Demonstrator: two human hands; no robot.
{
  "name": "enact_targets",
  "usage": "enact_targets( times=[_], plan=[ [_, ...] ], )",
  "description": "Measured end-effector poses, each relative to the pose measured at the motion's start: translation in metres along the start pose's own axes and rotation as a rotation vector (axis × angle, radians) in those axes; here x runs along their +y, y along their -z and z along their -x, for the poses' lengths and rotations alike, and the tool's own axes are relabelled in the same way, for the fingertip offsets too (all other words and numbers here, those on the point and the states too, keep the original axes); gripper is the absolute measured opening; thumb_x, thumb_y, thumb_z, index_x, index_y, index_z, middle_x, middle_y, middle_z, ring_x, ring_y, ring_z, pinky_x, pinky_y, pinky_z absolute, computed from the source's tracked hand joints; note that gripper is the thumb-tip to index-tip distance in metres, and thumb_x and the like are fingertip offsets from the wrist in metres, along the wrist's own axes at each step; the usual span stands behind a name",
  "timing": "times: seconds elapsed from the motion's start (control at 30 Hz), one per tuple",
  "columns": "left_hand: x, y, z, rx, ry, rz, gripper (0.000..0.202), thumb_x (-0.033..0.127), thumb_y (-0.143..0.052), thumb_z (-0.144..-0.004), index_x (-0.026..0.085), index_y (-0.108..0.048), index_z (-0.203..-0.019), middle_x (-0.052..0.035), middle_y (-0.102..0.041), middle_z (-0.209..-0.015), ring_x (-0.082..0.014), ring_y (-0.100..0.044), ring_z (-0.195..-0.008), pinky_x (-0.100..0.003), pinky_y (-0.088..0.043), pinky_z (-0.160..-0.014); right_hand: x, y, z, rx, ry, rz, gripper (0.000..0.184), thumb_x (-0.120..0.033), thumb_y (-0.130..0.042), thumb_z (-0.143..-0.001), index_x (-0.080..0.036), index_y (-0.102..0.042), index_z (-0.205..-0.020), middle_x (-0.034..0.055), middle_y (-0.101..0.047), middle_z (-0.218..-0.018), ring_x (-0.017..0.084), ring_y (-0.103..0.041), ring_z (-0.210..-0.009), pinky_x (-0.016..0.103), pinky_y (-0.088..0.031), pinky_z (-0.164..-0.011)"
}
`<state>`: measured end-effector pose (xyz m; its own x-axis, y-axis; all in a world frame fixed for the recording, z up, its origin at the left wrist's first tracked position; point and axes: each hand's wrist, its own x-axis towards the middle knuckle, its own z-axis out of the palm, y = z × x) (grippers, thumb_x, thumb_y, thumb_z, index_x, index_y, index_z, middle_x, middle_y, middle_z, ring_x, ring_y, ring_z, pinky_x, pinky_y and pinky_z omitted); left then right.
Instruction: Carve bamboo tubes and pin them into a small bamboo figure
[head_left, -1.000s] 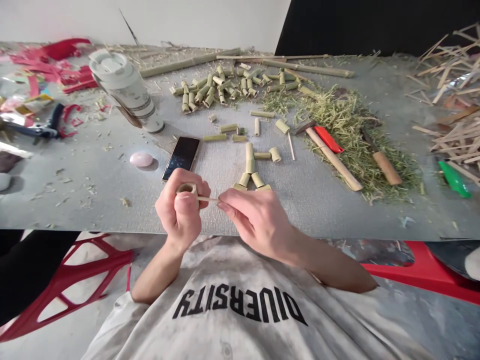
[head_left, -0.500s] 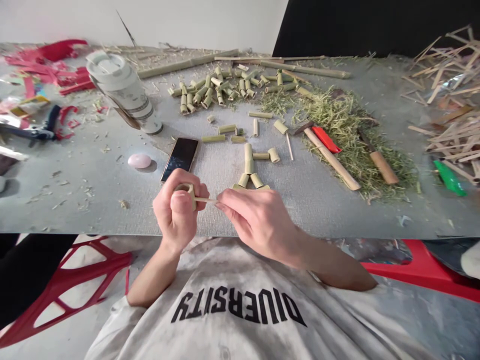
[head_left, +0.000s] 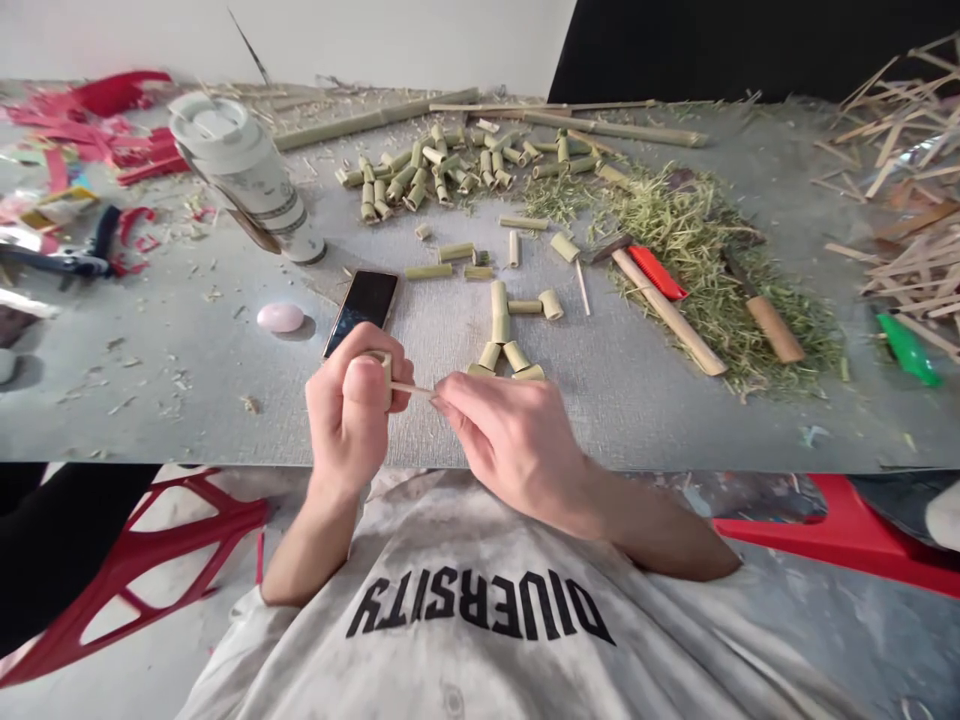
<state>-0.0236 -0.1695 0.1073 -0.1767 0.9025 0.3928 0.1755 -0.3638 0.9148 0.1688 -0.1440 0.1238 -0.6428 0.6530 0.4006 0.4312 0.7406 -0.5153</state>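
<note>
My left hand (head_left: 349,400) is closed round a short bamboo tube (head_left: 387,380), which is mostly hidden by the fingers. A thin wooden stick (head_left: 412,390) runs from the side of that tube to my right hand (head_left: 510,430), whose fingertips pinch its other end. Both hands are just above the table near its front edge. Beyond my right hand lie bamboo pieces (head_left: 500,312) joined or laid end to end in a branching figure, its lower part partly covered by the hand. A smartphone (head_left: 364,305) lies just behind my left hand.
Cut bamboo pieces (head_left: 420,175) are heaped at the back. A white lidded cup (head_left: 247,180) and a pink oval object (head_left: 280,318) stand left. To the right are a hammer (head_left: 671,315), a wooden-handled blade (head_left: 776,328), shavings (head_left: 690,220) and a pile of sticks (head_left: 919,240).
The view has shifted slightly. Both hands keep their grips, and the stick now slants a little more downward toward my right hand.
</note>
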Motion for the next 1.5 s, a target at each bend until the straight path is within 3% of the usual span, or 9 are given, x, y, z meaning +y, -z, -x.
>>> enact_targets(
  times=[0.17, 0.27, 0.43, 0.6, 0.77, 0.9, 1.1, 1.27, 1.5],
  plan=[
    [-0.002, -0.015, 0.0, 0.234, -0.25, -0.568, 0.048, 0.063, -0.046, -0.115, 0.024, -0.059, -0.09, 0.002, -0.056, -0.065, -0.0117, -0.045, -0.051, -0.031, -0.033, -0.052, -0.009, -0.008, 0.008, 0.037, -0.1, 0.04, 0.028, -0.023, -0.044, -0.118, -0.018, -0.067, -0.104, -0.0002, -0.068, -0.082, 0.012, -0.055, -0.069, 0.03, -0.033, -0.064],
    [0.008, 0.001, -0.012, -0.069, -0.358, -0.692, 0.038, 0.05, -0.05, -0.116, 0.022, -0.058, -0.091, 0.0042, -0.053, -0.061, -0.0089, -0.039, -0.045, -0.028, -0.026, -0.048, -0.007, 0.014, 0.009, -0.05, -0.088, 0.181, 0.024, -0.017, -0.047, -0.116, -0.019, -0.068, -0.103, -0.0002, -0.069, -0.082, 0.013, -0.056, -0.07, 0.033, -0.029, -0.063],
    [0.019, 0.021, -0.026, -0.492, -0.037, -0.314, 0.046, 0.055, -0.047, -0.116, 0.022, -0.054, -0.084, 0.0041, -0.047, -0.061, -0.0104, -0.042, -0.051, -0.026, -0.036, -0.05, 0.003, 0.034, 0.003, -0.126, 0.053, 0.213, 0.028, -0.016, -0.048, -0.114, -0.02, -0.066, -0.093, -0.0019, -0.065, -0.076, 0.013, -0.051, -0.066, 0.034, -0.026, -0.061],
    [0.009, -0.009, -0.013, -0.121, 0.074, 0.024, 0.052, 0.066, -0.045, -0.113, 0.025, -0.05, -0.082, 0.0024, -0.044, -0.066, -0.0122, -0.037, -0.051, -0.03, -0.033, -0.047, 0.002, 0.004, 0.004, 0.062, -0.016, 0.054, 0.027, -0.021, -0.046, -0.117, -0.018, -0.066, -0.099, -0.0013, -0.064, -0.078, 0.011, -0.052, -0.067, 0.03, -0.034, -0.063],
    [0.005, -0.023, -0.007, 0.141, -0.182, -0.448, 0.046, 0.06, -0.044, -0.116, 0.024, -0.056, -0.09, 0.0015, -0.058, -0.07, -0.012, -0.05, -0.054, -0.031, -0.037, -0.054, -0.008, -0.001, 0.012, 0.106, -0.102, 0.112, 0.025, -0.02, -0.048, -0.117, -0.018, -0.066, -0.099, 0.0006, -0.068, -0.08, 0.012, -0.055, -0.068, 0.03, -0.035, -0.065],
    [0.012, 0.001, -0.019, -0.259, -0.353, -0.654, 0.04, 0.053, -0.052, -0.115, 0.022, -0.056, -0.091, 0.0065, -0.05, -0.06, -0.0084, -0.04, -0.045, -0.027, -0.027, -0.047, -0.008, 0.025, 0.014, -0.035, -0.07, 0.261, 0.024, -0.014, -0.05, -0.113, -0.019, -0.066, -0.096, -0.0002, -0.066, -0.076, 0.013, -0.053, -0.065, 0.033, -0.029, -0.062],
    [0.02, 0.028, -0.027, -0.622, -0.088, -0.34, 0.05, 0.062, -0.041, -0.115, 0.023, -0.053, -0.087, 0.0052, -0.046, -0.061, -0.0106, -0.041, -0.049, -0.025, -0.036, -0.049, 0.006, 0.042, 0.005, -0.231, 0.064, 0.16, 0.026, -0.015, -0.051, -0.112, -0.021, -0.067, -0.092, -0.002, -0.064, -0.075, 0.013, -0.049, -0.064, 0.033, -0.025, -0.061],
    [0.011, 0.025, -0.022, -0.513, 0.027, -0.208, 0.052, 0.062, -0.042, -0.115, 0.022, -0.054, -0.084, 0.0017, -0.053, -0.063, -0.0123, -0.048, -0.055, -0.026, -0.038, -0.051, 0.01, 0.017, 0.004, -0.154, 0.006, 0.031, 0.031, -0.023, -0.046, -0.117, -0.019, -0.067, -0.094, -0.0007, -0.067, -0.078, 0.013, -0.053, -0.068, 0.031, -0.03, -0.064],
    [-0.004, 0.022, -0.019, -0.194, -0.133, -0.696, 0.038, 0.052, -0.06, -0.11, 0.023, -0.055, -0.086, 0.0063, -0.044, -0.056, -0.0094, -0.031, -0.046, -0.028, -0.024, -0.05, 0.002, 0.028, 0.013, -0.159, -0.095, 0.293, 0.022, -0.018, -0.053, -0.113, -0.019, -0.066, -0.095, -0.0021, -0.066, -0.072, 0.013, -0.052, -0.059, 0.033, -0.024, -0.058]
  ],
)
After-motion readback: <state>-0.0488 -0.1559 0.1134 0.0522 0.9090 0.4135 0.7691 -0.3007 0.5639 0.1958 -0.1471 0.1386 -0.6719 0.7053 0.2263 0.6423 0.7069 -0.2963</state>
